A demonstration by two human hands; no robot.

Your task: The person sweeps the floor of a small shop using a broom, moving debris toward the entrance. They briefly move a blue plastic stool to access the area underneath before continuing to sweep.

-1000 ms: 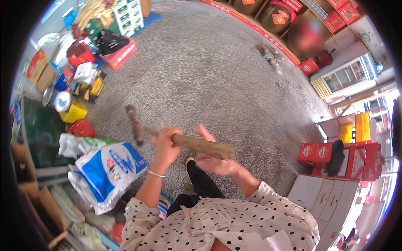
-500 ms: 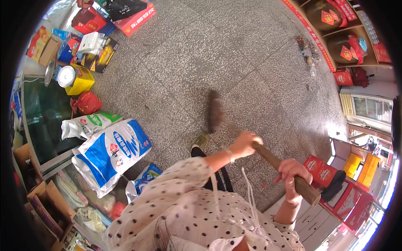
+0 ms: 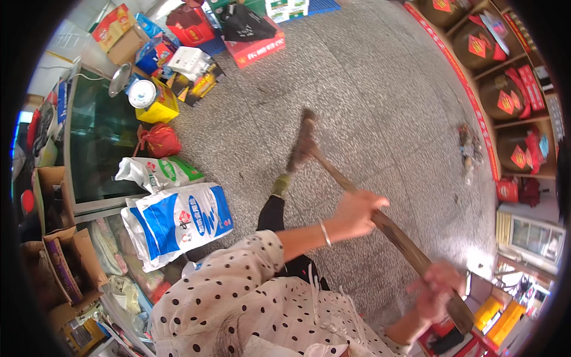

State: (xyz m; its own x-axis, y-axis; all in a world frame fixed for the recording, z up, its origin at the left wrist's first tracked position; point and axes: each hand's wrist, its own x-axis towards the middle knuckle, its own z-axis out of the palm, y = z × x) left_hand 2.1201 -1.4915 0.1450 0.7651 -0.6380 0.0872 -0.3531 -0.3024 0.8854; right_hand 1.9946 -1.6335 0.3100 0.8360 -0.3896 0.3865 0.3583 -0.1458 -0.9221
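Above the terrazzo floor [image 3: 369, 89], your left hand [image 3: 358, 213] grips the T-headed, wooden-handled tool [image 3: 402, 241]; your blurred right hand [image 3: 437, 288]'s hold I can't tell. Work looks unfinished: litter [image 3: 468, 152] lies near the shelving [image 3: 505, 124].

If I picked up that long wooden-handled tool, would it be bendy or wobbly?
The wooden handle looks thick and straight, so it's probably stiff. The brown crosswise head sits at the far end, so that end would likely dip or twist if you held only the other one.

The left hand [image 3: 357, 214] is curled closed, farther forward than the blurred right hand [image 3: 438, 290].
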